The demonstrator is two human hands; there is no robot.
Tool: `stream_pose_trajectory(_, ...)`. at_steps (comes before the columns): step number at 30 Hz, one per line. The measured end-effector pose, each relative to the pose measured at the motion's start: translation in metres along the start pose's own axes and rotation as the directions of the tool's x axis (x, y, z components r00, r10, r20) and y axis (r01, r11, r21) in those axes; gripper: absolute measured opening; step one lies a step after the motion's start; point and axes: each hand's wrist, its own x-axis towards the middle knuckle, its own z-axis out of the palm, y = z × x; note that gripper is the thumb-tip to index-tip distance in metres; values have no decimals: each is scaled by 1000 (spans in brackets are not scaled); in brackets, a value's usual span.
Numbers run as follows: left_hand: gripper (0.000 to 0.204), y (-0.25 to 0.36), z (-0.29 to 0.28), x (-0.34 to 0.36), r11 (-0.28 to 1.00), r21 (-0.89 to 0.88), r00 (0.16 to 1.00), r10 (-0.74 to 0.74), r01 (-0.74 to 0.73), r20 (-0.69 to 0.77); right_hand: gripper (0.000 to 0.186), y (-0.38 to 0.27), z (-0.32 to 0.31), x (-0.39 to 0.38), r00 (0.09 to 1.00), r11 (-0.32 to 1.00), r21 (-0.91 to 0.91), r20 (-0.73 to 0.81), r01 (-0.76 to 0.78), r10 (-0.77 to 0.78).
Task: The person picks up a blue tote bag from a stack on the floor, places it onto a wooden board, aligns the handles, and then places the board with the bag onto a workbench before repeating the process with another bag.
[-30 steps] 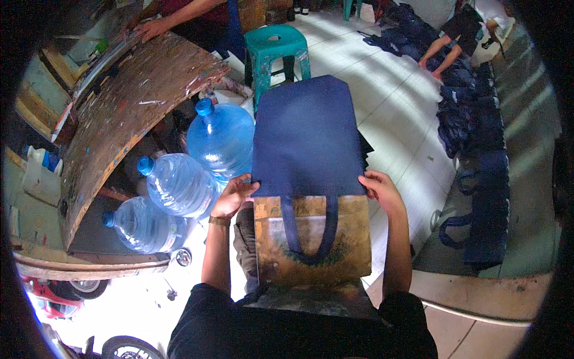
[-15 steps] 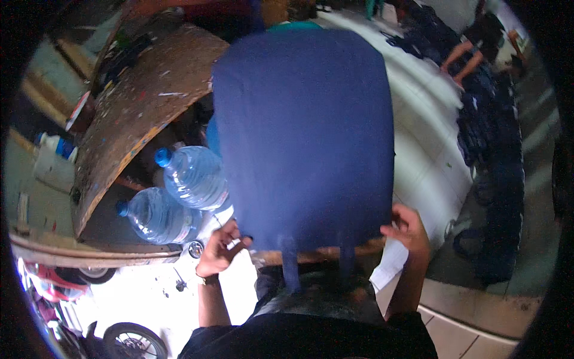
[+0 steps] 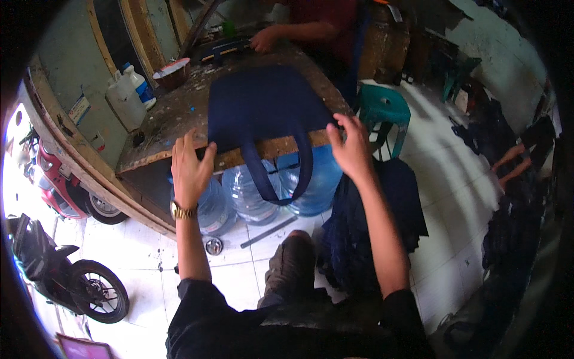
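Observation:
A navy fabric bag (image 3: 263,102) lies flat on a worn wooden table (image 3: 164,128). Its handle loop (image 3: 307,160) hangs over the table's near edge, in front of the water bottles. My left hand (image 3: 192,164) is open at the bag's near left corner, fingers spread and thumb beside the cloth. At the near right corner, my right hand (image 3: 351,143) is also open, with thumb and fingers apart and fingertips close to the cloth. Whether either hand touches the bag is hard to make out.
Several large clear water bottles (image 3: 248,185) stand under the table. Dark cloth is piled (image 3: 382,209) beside my right forearm. A green stool (image 3: 384,107) is at the table's right. Across the table, another person's hand (image 3: 267,38) works near dark fabric. White jugs (image 3: 127,99) stand left.
The bag, which was raised between my hands, now lies on the table. My hands have loosened from its lower corners, and the view has shifted to show more of the table and floor.

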Motion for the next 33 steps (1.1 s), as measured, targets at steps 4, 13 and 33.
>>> stream_pose_trajectory(4, 52, 6, 4, -13, 912, 15, 910, 408, -410, 68, 33, -6, -3, -14, 961, 957, -101, 88, 272, -263)
stream_pose_trajectory(13, 40, -8, 24, -1, 900, 128, 905, 423, -416, -34, 32, -28, -15, -5, 961, 966, 112, 124, 234, -247)
stream_pose_trajectory(33, 61, 117, 136, -97, -104, -897, 895, 178, 430, 409, 20, 49, -39, 2, 764, 109, 769, 588, -630, 266)
